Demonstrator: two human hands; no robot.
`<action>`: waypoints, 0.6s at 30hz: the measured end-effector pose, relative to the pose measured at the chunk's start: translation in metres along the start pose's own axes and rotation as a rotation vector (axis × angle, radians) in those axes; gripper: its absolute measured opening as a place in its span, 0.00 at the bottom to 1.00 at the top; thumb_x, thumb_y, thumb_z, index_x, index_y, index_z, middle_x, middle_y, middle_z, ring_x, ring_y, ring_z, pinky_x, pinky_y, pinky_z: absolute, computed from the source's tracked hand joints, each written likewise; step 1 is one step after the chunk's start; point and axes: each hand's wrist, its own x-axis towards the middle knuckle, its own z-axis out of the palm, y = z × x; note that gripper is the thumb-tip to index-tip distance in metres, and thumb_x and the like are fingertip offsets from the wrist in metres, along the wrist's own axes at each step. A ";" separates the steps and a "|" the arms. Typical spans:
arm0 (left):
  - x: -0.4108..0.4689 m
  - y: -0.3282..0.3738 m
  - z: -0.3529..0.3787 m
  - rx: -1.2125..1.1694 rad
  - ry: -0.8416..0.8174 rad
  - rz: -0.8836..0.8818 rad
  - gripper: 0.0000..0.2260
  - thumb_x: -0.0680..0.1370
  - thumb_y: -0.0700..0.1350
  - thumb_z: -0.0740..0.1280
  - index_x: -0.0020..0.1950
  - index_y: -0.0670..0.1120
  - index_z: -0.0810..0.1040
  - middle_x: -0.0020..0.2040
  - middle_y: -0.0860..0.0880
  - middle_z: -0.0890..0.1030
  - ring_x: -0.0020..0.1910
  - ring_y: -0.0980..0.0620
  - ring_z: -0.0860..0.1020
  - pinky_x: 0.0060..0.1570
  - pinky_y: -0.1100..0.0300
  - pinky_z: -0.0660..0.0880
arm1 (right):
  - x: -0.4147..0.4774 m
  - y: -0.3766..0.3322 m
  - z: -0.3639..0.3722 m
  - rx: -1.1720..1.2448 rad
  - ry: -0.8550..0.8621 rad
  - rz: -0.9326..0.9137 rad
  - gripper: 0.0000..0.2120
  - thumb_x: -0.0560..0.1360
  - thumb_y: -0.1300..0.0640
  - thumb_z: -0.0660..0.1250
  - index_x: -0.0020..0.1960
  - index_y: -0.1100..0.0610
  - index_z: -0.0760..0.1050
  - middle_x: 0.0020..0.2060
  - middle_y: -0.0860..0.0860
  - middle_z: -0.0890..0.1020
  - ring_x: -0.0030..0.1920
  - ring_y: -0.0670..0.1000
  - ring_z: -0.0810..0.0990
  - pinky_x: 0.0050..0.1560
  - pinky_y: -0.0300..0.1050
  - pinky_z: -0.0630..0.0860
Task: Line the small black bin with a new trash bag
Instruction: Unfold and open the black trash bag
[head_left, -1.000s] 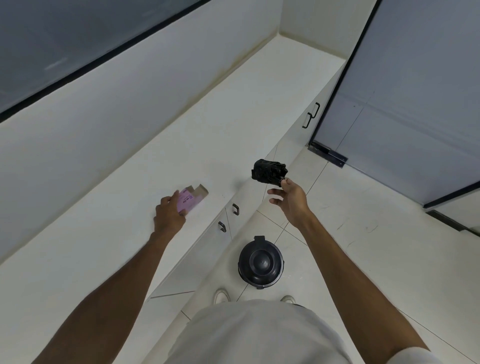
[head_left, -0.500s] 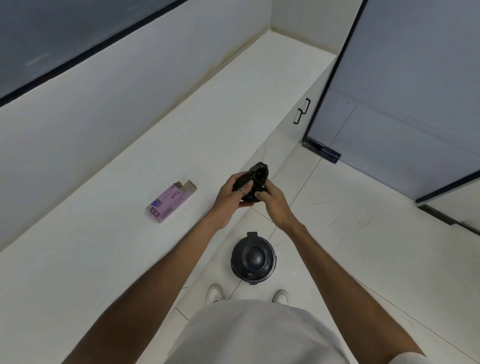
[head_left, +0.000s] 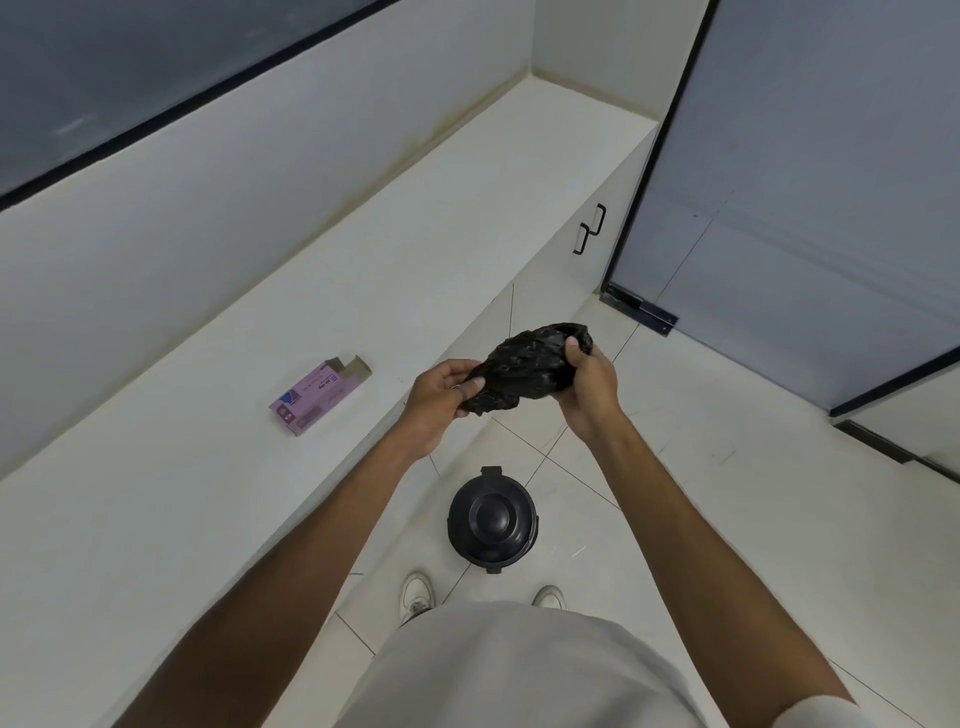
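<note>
A crumpled black trash bag (head_left: 524, 371) is held at chest height between both hands, over the counter's edge. My left hand (head_left: 441, 397) pinches its lower left end, and my right hand (head_left: 589, 389) grips its upper right end. The bag is stretched a little between them and still bunched up. The small black bin (head_left: 492, 519) stands on the tiled floor below my hands, just in front of my shoes, with its round domed lid closed.
A long white counter (head_left: 363, 291) runs along the left, with an open purple box (head_left: 319, 395) lying on it. Cabinet doors with black handles (head_left: 589, 228) sit under the counter. A glass door (head_left: 810, 208) stands at the right.
My left hand left the purple box on the counter and joined the right hand on the bag. The bag has since been pulled wider between the two hands.
</note>
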 end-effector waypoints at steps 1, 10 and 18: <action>0.000 0.000 0.000 -0.025 0.002 -0.014 0.09 0.80 0.34 0.70 0.56 0.46 0.82 0.53 0.46 0.84 0.50 0.47 0.80 0.40 0.60 0.76 | 0.001 -0.004 -0.003 0.047 0.031 0.013 0.12 0.84 0.58 0.62 0.64 0.61 0.77 0.60 0.61 0.84 0.59 0.61 0.84 0.55 0.58 0.84; -0.010 0.005 0.007 -0.289 0.303 -0.119 0.15 0.85 0.54 0.62 0.54 0.44 0.81 0.48 0.47 0.86 0.49 0.48 0.82 0.52 0.54 0.79 | -0.009 -0.032 -0.044 0.068 -0.040 0.121 0.18 0.74 0.57 0.77 0.61 0.63 0.78 0.46 0.56 0.84 0.38 0.51 0.83 0.24 0.38 0.76; -0.025 0.022 -0.011 -0.706 0.391 -0.168 0.16 0.82 0.58 0.64 0.53 0.46 0.80 0.49 0.46 0.85 0.47 0.48 0.83 0.40 0.56 0.82 | 0.001 -0.040 -0.087 0.595 0.170 0.103 0.23 0.78 0.72 0.67 0.72 0.58 0.73 0.50 0.56 0.83 0.45 0.49 0.83 0.39 0.42 0.85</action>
